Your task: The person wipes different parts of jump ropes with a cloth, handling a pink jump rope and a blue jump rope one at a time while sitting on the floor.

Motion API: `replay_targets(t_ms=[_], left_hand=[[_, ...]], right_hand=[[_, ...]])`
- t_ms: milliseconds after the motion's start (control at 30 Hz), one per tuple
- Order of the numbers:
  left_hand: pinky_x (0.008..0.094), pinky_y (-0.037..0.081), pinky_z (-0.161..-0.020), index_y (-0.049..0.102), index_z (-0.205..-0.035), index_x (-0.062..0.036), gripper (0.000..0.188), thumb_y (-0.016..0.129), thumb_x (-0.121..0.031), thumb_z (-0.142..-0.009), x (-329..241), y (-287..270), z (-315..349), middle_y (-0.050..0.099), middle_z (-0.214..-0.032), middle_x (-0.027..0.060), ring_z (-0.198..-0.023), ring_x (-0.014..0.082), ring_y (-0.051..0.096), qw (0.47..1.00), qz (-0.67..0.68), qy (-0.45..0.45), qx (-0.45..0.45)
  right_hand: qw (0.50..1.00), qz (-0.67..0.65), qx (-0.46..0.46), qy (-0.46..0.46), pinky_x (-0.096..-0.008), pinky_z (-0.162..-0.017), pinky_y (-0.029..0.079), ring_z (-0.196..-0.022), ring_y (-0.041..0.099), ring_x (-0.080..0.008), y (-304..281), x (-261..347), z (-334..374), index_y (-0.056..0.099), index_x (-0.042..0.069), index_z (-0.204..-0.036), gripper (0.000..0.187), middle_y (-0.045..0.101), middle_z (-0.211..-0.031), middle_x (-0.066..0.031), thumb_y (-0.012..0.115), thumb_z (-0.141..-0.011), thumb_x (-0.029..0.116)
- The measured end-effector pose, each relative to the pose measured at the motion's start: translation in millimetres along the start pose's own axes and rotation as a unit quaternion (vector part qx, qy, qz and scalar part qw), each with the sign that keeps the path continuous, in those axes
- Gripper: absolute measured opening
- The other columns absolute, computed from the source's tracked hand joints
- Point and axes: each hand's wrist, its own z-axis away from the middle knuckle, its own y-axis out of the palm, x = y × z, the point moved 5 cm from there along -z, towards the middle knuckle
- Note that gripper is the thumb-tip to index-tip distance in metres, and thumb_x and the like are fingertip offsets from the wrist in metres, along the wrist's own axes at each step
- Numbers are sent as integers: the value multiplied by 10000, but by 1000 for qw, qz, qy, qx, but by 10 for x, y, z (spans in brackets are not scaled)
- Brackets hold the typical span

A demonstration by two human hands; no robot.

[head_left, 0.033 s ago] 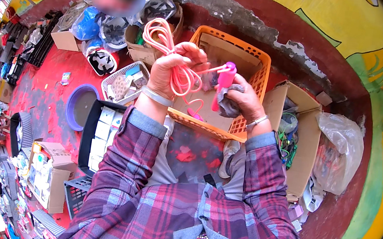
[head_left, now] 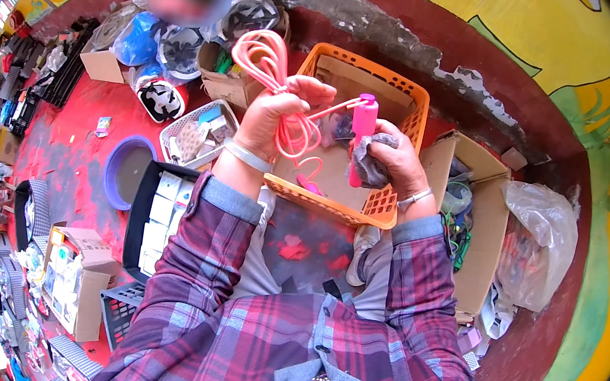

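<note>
At the person's eleven o'clock the left hand clasps a looped salmon-pink cord; at twelve, over an orange perforated plastic basket, the right hand grips the cord's magenta cylindrical handle and a grey cloth. To my eye most cord is gathered; a magenta end, toward the basket's seven, isn't yet.

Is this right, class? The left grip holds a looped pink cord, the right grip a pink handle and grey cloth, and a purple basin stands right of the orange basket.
Not quite: the head view shows the purple basin left of the orange basket. The left grip does hold the cord, the right grip the handle and cloth.
</note>
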Motion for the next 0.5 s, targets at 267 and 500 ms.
replay_targets(t_ms=[267, 500], left_hand=[[317, 489, -879, 454, -1247, 22, 523, 603, -40, -750, 450, 188, -10, 597, -1079, 123, -953, 194, 604, 989, -52, -133, 23], [266, 535, -736, 533, -1126, -12, 297, 605, -79, -846, 595, 170, -8, 621, -969, 72, -815, 149, 632, 986, 56, -158, 19]], right_hand=[[997, -62, -3, -40, -248, -732, 490, -793, 608, -115, -57, 15, 55, 589, 0, -1071, 301, 640, -919, -43, 610, -830, 180], [997, -66, -32, -18, -248, -676, 496, -745, 604, -106, 21, -21, 62, 616, 0, -982, 224, 644, -878, -42, 572, -878, 193]])
